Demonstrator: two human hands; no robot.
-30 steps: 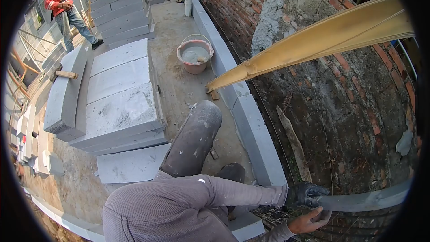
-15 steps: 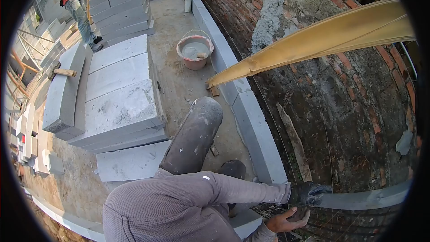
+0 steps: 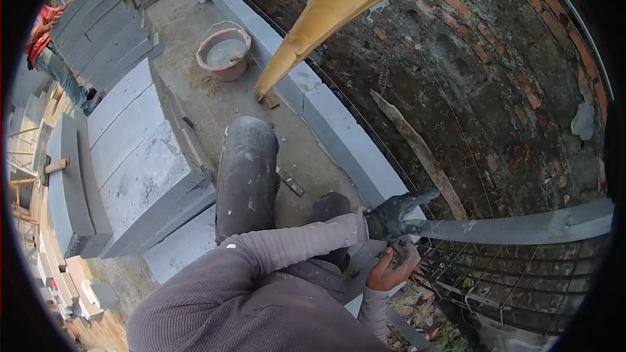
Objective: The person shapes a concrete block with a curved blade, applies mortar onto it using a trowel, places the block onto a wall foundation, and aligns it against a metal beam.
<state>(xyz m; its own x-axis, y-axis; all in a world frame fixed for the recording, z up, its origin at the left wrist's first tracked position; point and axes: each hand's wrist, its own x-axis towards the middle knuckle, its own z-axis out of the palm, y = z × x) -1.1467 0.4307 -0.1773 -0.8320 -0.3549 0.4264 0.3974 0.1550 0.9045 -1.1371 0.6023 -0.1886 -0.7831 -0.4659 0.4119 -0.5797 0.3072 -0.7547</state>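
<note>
A dark glove covers my left hand [image 3: 392, 216], which is at the near end of a long grey bar [image 3: 508, 227]. Its fingers are spread, one stretched out above the bar and another touching or overlapping its end. My bare right hand [image 3: 395, 266] is just below the glove, palm side partly turned up and fingers curled. Whatever lies between those fingers, if anything, is too small to make out. Both hands are by the near end of a low row of grey blocks [image 3: 345, 137].
A yellowish pole [image 3: 326, 10] slants up from the row. A bucket of grey mix [image 3: 225, 68] stands on the floor. Stacked blocks [image 3: 140, 150] are on the left, with a person in red [image 3: 42, 36] behind. A brick wall [image 3: 469, 78] rises on the right, with thin strings before it.
My view has swung, so the blocks and bucket appear farther left. The gloved hand's fingers have spread wider. My right hand's fingers have curled in, closer under the glove.
</note>
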